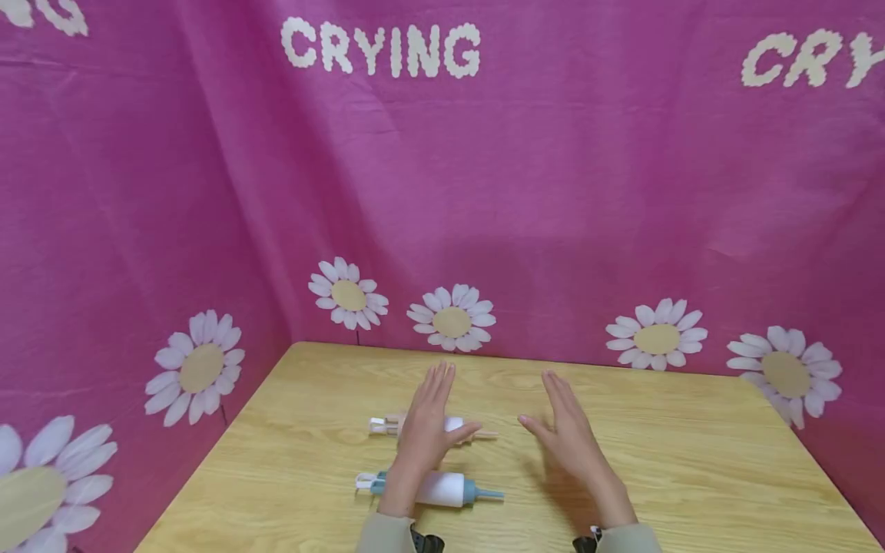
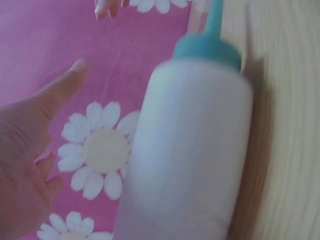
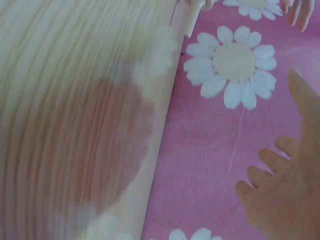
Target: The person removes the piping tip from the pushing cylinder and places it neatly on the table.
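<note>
My left hand is held over the left part of the table, fingers straight and thumb spread, holding nothing. Partly behind it lies a white cylinder with beige ends and a thin beige stem. Nearer me, a similar white bottle-like cylinder has a teal collar, a thin teal stem pointing right and a white loop at its left end; my left wrist covers part of it. Up close in the left wrist view, the white cylinder looks smooth. My right hand hovers to the right, fingers extended, touching nothing.
The wooden table has a pink cloth with daisies and lettering behind it and on its sides. Both wrists wear dark straps. The right hand casts a shadow on the wood.
</note>
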The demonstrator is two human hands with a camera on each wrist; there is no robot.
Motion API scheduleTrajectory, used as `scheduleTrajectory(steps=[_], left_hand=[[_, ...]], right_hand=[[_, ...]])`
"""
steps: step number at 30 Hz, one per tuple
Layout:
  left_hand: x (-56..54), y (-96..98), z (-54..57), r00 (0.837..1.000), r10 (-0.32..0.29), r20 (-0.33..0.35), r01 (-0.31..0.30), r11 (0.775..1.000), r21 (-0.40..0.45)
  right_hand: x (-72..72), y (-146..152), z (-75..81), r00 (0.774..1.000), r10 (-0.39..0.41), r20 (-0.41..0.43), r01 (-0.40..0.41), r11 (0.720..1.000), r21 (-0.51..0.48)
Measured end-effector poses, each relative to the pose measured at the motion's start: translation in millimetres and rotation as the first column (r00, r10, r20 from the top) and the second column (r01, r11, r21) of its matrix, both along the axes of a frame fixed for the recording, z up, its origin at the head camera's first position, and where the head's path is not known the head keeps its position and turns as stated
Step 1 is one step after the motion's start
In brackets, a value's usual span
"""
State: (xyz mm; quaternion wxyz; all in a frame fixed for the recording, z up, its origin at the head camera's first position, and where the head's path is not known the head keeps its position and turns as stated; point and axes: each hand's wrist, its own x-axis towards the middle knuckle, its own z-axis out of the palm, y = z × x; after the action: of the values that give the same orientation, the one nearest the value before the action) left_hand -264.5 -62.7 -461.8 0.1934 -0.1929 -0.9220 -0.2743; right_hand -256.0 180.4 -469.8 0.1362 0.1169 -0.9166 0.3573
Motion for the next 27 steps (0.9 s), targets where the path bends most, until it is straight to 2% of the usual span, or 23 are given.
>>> scheduleTrajectory(steps=[4, 7, 15, 22, 27], left_hand=[[-0.6, -19.0, 5.9, 0.999, -0.01, 0.033, 0.009, 1.0, 0.006], [-2.2, -33.8, 6.4, 0.998, -0.003, 0.059, 0.003, 1.0, 0.0], [-9.1, -68.4, -1.7, 0.984, -0.04, 0.173, 0.035, 0.999, 0.032], [-13.5, -87.2, -10.3, 0.949, -0.066, 0.308, 0.044, 0.996, 0.077], [-18.0, -96.0, -15.1, 0.918, -0.114, 0.38, 0.06, 0.987, 0.151]], right_hand=[[-5.1, -12, -0.9, 0.999, 0.051, 0.011, -0.05, 0.998, -0.028], [-7.7, -19, -2.5, 0.995, 0.096, 0.031, -0.094, 0.994, -0.049], [-16.4, -35, -11.5, 0.97, 0.236, 0.052, -0.235, 0.972, -0.025], [-20.1, -42, -18.1, 0.95, 0.294, 0.1, -0.294, 0.956, -0.015], [-24.6, -47, -17.6, 0.938, 0.325, 0.121, -0.329, 0.944, 0.007]])
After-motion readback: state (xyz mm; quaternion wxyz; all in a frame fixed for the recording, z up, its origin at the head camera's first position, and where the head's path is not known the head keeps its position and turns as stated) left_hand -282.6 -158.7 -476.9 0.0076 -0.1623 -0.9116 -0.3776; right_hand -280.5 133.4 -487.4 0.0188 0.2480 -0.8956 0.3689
